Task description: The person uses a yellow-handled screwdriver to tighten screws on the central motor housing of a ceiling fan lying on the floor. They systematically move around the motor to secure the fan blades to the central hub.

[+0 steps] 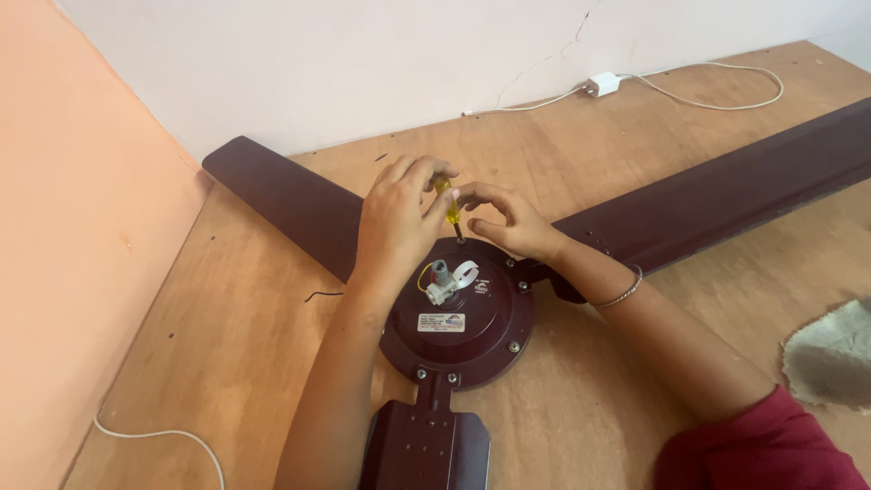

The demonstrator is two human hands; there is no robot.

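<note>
Maroon metal fills my view: a ceiling fan [458, 318] lies flat on a plywood floor [245, 345], motor housing up, with one blade [281, 200] running toward the wall corner, another [726, 195] off to the right, and a third blade's bracket [426, 440] pointing back at me. My left hand [395, 222] is closed round the yellow handle of a screwdriver [447, 204], holding it upright with the tip down on the far edge of the housing. My right hand [513, 222] sits just beside it, fingers curled and pinched near the shaft at the tip, steadying it; I cannot tell whether they hold a screw. A silver bangle [621, 292] rides that wrist.

I judge the step in hand to be driving or loosening a screw at the housing rim, near a blade root. The next move, as I read it, calls for keeping the tip seated squarely while the left hand twists, with steady downward pressure so it does not slip.

At the hub a grey shaft stub [440, 279] with wires stands up. A white charger [603, 85] and cable lie by the wall, and a grey rag [830, 354] at right.
</note>
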